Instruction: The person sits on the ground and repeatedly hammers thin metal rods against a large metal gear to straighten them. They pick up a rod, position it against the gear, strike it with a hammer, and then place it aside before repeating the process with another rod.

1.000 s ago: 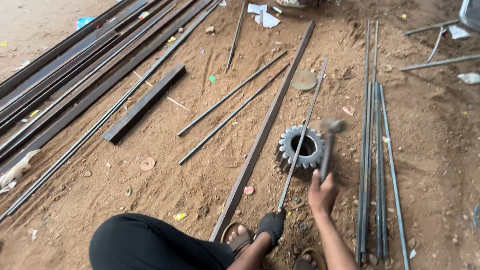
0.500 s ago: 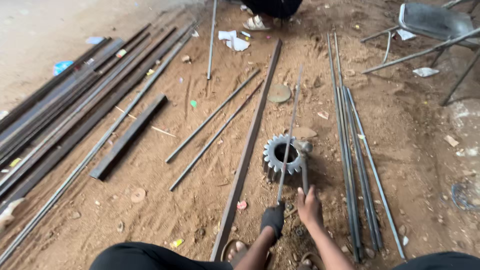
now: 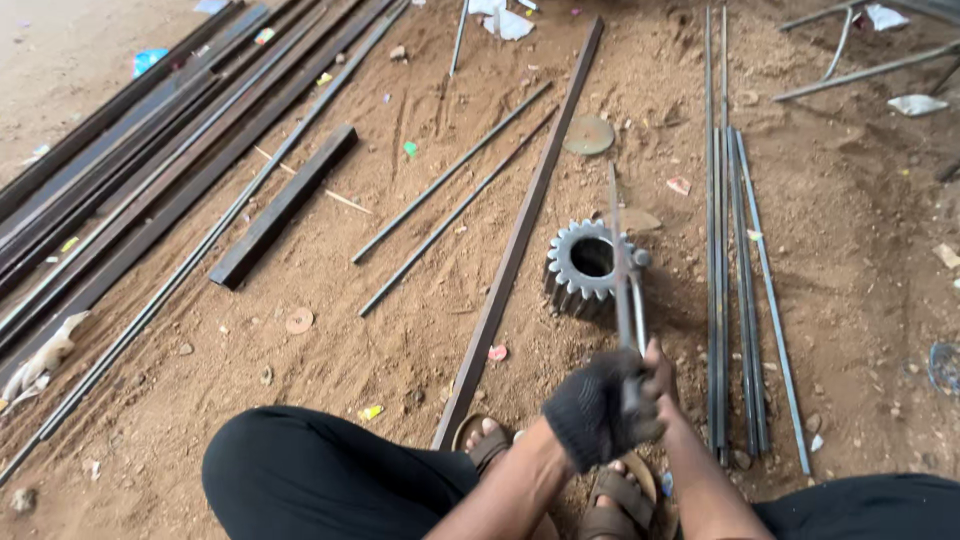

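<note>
A grey toothed steel gear [image 3: 583, 262] lies on sandy ground in front of my feet. A thin metal rod [image 3: 618, 230] rests across its right rim and runs back toward me. My left hand [image 3: 598, 412], in a black glove, is shut on the near end of the rod. My right hand [image 3: 663, 368], bare and partly hidden behind the glove, grips the handle of a hammer [image 3: 639, 262]. The hammer's head sits down against the rod at the gear's edge.
A long flat steel bar [image 3: 520, 230] runs diagonally left of the gear, with two thin rods [image 3: 450, 190] and a short rectangular tube [image 3: 285, 205] beyond. Long bars [image 3: 120, 180] are stacked at far left. Several thin rods [image 3: 735, 290] lie at right. A round disc [image 3: 588, 135] sits behind.
The hammer was raised above the gear a second ago and has come down onto the rod. The camera has shifted, and both hands have drawn closer together on the rod.
</note>
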